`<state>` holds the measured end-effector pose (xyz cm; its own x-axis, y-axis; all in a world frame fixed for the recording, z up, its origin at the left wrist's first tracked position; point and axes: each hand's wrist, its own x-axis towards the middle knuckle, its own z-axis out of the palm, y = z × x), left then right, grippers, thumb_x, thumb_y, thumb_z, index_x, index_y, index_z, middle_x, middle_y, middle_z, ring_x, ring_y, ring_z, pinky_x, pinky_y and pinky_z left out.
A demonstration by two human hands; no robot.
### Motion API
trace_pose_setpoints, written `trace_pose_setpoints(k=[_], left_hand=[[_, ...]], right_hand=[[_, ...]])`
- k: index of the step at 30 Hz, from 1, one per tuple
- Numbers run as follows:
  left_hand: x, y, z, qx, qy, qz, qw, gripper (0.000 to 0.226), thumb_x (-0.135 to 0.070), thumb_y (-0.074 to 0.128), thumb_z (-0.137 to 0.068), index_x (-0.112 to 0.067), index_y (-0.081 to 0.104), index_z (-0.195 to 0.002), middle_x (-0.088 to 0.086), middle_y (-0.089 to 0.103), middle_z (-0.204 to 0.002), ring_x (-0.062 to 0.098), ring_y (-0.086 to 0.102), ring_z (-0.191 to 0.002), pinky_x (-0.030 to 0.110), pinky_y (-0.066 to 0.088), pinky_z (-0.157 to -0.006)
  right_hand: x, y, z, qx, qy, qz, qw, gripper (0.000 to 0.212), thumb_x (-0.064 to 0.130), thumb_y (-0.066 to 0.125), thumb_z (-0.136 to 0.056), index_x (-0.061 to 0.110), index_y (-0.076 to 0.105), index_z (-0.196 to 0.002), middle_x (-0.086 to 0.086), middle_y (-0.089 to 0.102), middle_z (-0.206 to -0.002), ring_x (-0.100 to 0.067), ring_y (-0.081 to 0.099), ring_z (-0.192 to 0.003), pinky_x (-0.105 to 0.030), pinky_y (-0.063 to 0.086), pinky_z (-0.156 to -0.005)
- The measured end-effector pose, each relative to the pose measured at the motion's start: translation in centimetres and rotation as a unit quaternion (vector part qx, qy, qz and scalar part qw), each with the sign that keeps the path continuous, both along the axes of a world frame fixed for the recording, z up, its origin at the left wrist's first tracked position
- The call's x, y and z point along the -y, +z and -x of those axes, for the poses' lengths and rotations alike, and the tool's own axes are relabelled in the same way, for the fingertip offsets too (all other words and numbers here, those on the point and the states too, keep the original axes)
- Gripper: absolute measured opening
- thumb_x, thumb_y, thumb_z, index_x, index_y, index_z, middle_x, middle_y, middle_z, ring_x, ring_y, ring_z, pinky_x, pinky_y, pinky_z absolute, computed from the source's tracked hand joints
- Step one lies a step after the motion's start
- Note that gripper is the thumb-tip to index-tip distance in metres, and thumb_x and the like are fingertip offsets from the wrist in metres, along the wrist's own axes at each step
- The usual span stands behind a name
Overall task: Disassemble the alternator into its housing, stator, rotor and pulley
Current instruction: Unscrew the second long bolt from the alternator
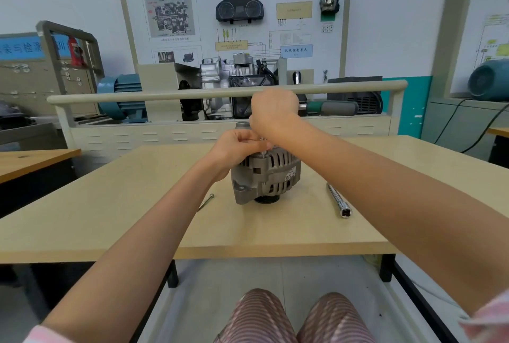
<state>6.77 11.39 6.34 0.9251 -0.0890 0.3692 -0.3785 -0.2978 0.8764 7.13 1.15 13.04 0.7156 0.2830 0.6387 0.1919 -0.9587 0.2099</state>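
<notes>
On the far middle of the wooden table stands the alternator, pulley end down, dark pulley just showing under the grey housing; both hands meet over its top; left hand rests against the upper left of the housing, fingers curled, fingertips pinching a small metal shaft that sticks up from the top; right hand sits above it in a fist, fingers curled tight, what they grip cannot be told; right of the alternator, apart from it, lies a chrome socket extension bar, square end near; left of it, a long thin bolt lies flat beside the left forearm.
</notes>
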Motion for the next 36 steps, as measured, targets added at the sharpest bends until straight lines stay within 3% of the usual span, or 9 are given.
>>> trace_pose_setpoints(k=[4, 9, 12, 15, 19, 24, 28, 33, 36], left_hand=[[-0.5, 0.0, 0.2, -0.026, -0.064, 0.021, 0.997, 0.005, -0.015, 0.070, -0.085, -0.017, 0.074, -0.086, -0.005, 0.075, -0.087, 0.004, 0.068, -0.085, 0.012, 0.049, -0.073], [-0.7, 0.4, 0.1, -0.048, -0.080, 0.006, 0.996, 0.010, -0.018, 0.068, -0.087, -0.019, 0.075, -0.092, 0.000, 0.075, -0.101, 0.008, 0.068, -0.097, 0.013, 0.051, -0.078], [-0.7, 0.5, 0.0, -0.043, -0.074, 0.015, 0.996, 0.008, -0.014, 0.069, -0.084, -0.017, 0.075, -0.088, -0.001, 0.076, -0.093, 0.007, 0.069, -0.090, 0.012, 0.050, -0.072], [-0.5, 0.4, 0.0, -0.029, -0.066, 0.019, 0.997, 0.007, -0.012, 0.070, -0.083, -0.016, 0.075, -0.085, -0.003, 0.076, -0.086, 0.006, 0.070, -0.084, 0.011, 0.050, -0.070], [-0.2, 0.5, 0.5, -0.020, -0.052, 0.021, 0.998, 0.008, -0.006, 0.070, -0.083, -0.014, 0.073, -0.082, -0.006, 0.075, -0.076, 0.004, 0.069, -0.073, 0.013, 0.051, -0.067], [1.1, 0.0, 1.0, 0.036, 0.062, 0.006, 0.997, 0.022, -0.001, 0.069, -0.083, -0.018, 0.067, -0.068, -0.016, 0.066, -0.054, -0.007, 0.061, -0.054, 0.009, 0.046, -0.056], [1.1, -0.4, 1.2, 0.041, 0.067, 0.023, 0.997, 0.022, -0.003, 0.067, -0.085, -0.019, 0.068, -0.070, -0.017, 0.066, -0.056, -0.006, 0.061, -0.058, 0.007, 0.046, -0.055], [0.1, -0.3, 1.0, 0.017, 0.009, 0.001, 1.000, 0.007, -0.013, 0.068, -0.087, -0.015, 0.074, -0.085, -0.010, 0.073, -0.080, 0.000, 0.065, -0.079, 0.014, 0.049, -0.077], [-0.3, -0.1, 0.7, -0.001, -0.031, -0.014, 0.999, 0.010, -0.020, 0.065, -0.090, -0.019, 0.075, -0.088, -0.008, 0.076, -0.093, 0.002, 0.067, -0.093, 0.015, 0.046, -0.085]], right_hand=[[1.4, -0.1, -0.9, -0.033, 0.162, -0.044, 0.985, 0.020, 0.026, 0.047, -0.092, 0.014, 0.048, -0.076, 0.003, 0.044, -0.066, -0.020, 0.047, -0.068, -0.028, 0.032, -0.054], [2.4, -0.8, -1.9, -0.162, 0.340, -0.247, 0.893, 0.036, 0.023, 0.056, -0.090, 0.018, 0.045, -0.056, 0.005, 0.046, -0.060, -0.013, 0.045, -0.066, -0.030, 0.037, -0.066], [2.0, -0.9, -2.2, -0.149, 0.333, -0.231, 0.902, 0.036, 0.025, 0.057, -0.090, 0.020, 0.047, -0.056, 0.006, 0.047, -0.060, -0.014, 0.048, -0.068, -0.031, 0.039, -0.066], [2.1, -0.6, -2.2, -0.089, 0.272, -0.143, 0.948, 0.029, 0.025, 0.049, -0.092, 0.010, 0.053, -0.068, 0.002, 0.044, -0.060, -0.018, 0.045, -0.067, -0.028, 0.030, -0.052], [1.1, -0.7, -1.4, 0.021, 0.101, -0.033, 0.994, 0.023, 0.017, 0.045, -0.092, 0.013, 0.042, -0.069, 0.002, 0.033, -0.061, -0.019, 0.039, -0.058, -0.025, 0.019, -0.045], [-0.9, -0.6, 0.5, 0.008, -0.072, 0.025, 0.997, 0.019, -0.004, 0.052, -0.082, 0.011, 0.047, -0.071, -0.001, 0.035, -0.059, -0.011, 0.029, -0.047, -0.021, 0.021, -0.044], [-1.1, -0.3, 0.7, 0.017, -0.079, 0.048, 0.996, 0.019, -0.002, 0.051, -0.085, 0.012, 0.046, -0.072, 0.000, 0.037, -0.061, -0.013, 0.030, -0.049, -0.023, 0.023, -0.044], [-0.3, 0.1, 0.1, 0.010, 0.033, 0.019, 0.999, 0.016, 0.017, 0.049, -0.091, 0.016, 0.044, -0.075, 0.001, 0.039, -0.064, -0.015, 0.038, -0.058, -0.025, 0.025, -0.047], [0.1, 0.0, -0.6, -0.011, 0.140, -0.018, 0.990, 0.026, 0.028, 0.045, -0.092, 0.019, 0.042, -0.068, 0.004, 0.045, -0.066, -0.019, 0.044, -0.071, -0.033, 0.037, -0.070]])
